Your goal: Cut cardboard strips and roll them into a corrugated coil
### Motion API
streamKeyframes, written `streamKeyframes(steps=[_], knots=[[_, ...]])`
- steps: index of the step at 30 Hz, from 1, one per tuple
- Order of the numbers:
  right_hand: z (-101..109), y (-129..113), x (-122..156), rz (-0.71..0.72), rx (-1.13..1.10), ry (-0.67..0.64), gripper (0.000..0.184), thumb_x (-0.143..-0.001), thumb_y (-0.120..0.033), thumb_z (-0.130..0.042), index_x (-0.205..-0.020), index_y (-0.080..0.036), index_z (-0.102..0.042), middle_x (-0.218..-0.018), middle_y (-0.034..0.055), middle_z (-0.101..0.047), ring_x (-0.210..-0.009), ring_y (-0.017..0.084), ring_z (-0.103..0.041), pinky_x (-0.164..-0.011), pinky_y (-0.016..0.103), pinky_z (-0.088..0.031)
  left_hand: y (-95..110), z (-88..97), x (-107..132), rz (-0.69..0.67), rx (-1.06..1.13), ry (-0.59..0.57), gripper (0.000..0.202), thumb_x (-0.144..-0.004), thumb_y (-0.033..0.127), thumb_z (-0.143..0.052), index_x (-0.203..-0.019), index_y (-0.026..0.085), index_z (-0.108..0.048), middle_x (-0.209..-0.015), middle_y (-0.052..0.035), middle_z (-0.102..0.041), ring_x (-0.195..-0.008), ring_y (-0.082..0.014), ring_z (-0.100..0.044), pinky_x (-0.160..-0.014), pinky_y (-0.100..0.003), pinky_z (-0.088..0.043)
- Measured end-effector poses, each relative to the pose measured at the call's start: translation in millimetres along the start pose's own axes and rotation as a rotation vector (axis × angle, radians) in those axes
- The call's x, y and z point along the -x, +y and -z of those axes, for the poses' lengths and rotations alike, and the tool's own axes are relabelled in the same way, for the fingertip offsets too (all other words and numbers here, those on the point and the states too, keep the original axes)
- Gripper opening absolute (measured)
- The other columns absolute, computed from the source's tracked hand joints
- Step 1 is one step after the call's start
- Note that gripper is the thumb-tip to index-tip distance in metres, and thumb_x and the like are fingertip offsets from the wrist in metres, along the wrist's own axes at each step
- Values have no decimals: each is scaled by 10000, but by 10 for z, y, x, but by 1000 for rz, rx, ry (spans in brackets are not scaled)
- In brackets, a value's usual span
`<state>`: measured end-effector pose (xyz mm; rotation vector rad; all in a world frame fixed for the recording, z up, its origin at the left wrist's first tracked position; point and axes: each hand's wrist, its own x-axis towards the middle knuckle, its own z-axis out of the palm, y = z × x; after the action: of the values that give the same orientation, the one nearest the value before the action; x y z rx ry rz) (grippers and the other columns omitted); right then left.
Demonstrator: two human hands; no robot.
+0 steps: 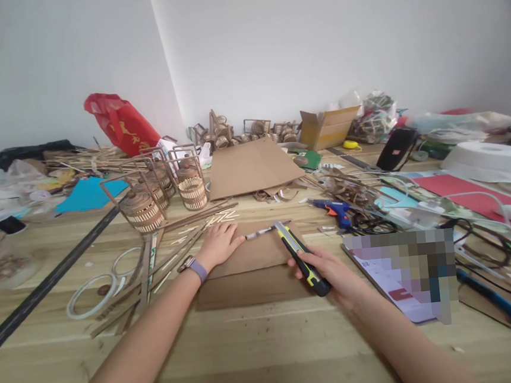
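Note:
Flat on a piece of brown cardboard (255, 287) rests my left hand (219, 243), its fingers spread near the left end of a pen (261, 232). A watch with a purple band is on that wrist. My right hand (327, 268) grips a black and yellow utility knife (304, 259), its metal tip pointing away from me above the right end of the pen. The cardboard lies on the wooden table (252, 358) and appears to be in two layers, one partly over the other.
Small woven baskets (192, 192) with handles stand behind on the left, near wooden strips (143, 267) and white rings (90, 295). A larger cardboard sheet (256, 167) lies at the back. To the right are a blue glue gun (338, 211), cables and a tablet-like item (415, 303).

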<state>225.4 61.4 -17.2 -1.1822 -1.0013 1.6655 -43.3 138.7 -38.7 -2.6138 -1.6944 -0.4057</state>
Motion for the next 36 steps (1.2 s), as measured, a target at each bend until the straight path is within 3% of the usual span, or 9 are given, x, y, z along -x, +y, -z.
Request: streamKeyframes(steps=[5,9,11,13,15,20,25,29,36], knots=[[-30,-25,72,-84,72,-67,199,-765,-332,-729,-832,-153,-675,-790,52,-720,-525,100,-586,-392,179,-370,-2,42,216,34,-15,-18,501,-1024,455,-312,-1332,124,-527,-1371,-183,-542,-1287,-314,-477,-1075,-521,-355],[-55,-29,111,-105,107,-122,258,-740,-369,-748,-838,-141,-677,-760,50,-712,-542,98,-583,-420,182,-363,98,156,453,-4,-28,-92,694,-972,621,-278,-1434,127,-429,-1533,-239,-326,-1419,-421,-262,-1087,-678,-202],[-61,-37,115,-99,111,-131,275,-727,-387,-752,-830,-146,-669,-771,45,-709,-554,96,-581,-437,189,-362,189,214,582,-97,-15,-160,772,-907,717,-332,-1494,216,-340,-1595,-176,-217,-1457,-402,-180,-1112,-654,-181],[-66,-47,115,-92,114,-143,293,-717,-407,-753,-804,-143,-659,-760,42,-700,-543,91,-566,-443,198,-355,277,249,682,-172,-7,-223,840,-839,775,-406,-1503,268,-319,-1600,-143,-223,-1459,-389,-191,-1124,-622,-202],[-74,-54,115,-87,119,-159,309,-707,-418,-756,-794,-141,-649,-737,36,-688,-523,88,-548,-445,207,-348,336,259,731,-199,-14,-249,817,-840,751,-449,-1494,274,-340,-1596,-149,-230,-1444,-394,-237,-1113,-613,-244],[-81,-34,121,-72,123,-187,317,-685,-403,-772,-808,-151,-623,-731,29,-686,-521,98,-552,-453,218,-358,363,261,686,-191,-48,-202,507,-972,504,-455,-1430,287,-451,-1585,-120,-279,-1403,-337,-352,-1093,-515,-351],[-23,-27,141,-84,91,-189,412,-695,-366,-788,-1026,-177,-631,-838,48,-721,-620,129,-629,-552,240,-466,406,282,710,-174,-69,-151,424,-982,363,-500,-1394,262,-494,-1579,-123,-293,-1408,-313,-353,-1115,-482,-341],[-32,-59,190,-131,39,-217,431,-677,-321,-813,-1045,-197,-625,-939,72,-724,-712,168,-679,-621,288,-538,475,235,836,-201,-61,-102,467,-986,378,-487,-1437,266,-433,-1601,-97,-244,-1462,-334,-220,-1157,-577,-214],[-236,-16,270,-104,60,-296,345,-736,-436,-756,-934,-194,-611,-792,8,-688,-520,94,-582,-477,223,-451,421,-4,961,-151,-33,-107,491,-1002,476,-395,-1476,353,-362,-1596,-107,-249,-1441,-355,-269,-1115,-592,-273]])
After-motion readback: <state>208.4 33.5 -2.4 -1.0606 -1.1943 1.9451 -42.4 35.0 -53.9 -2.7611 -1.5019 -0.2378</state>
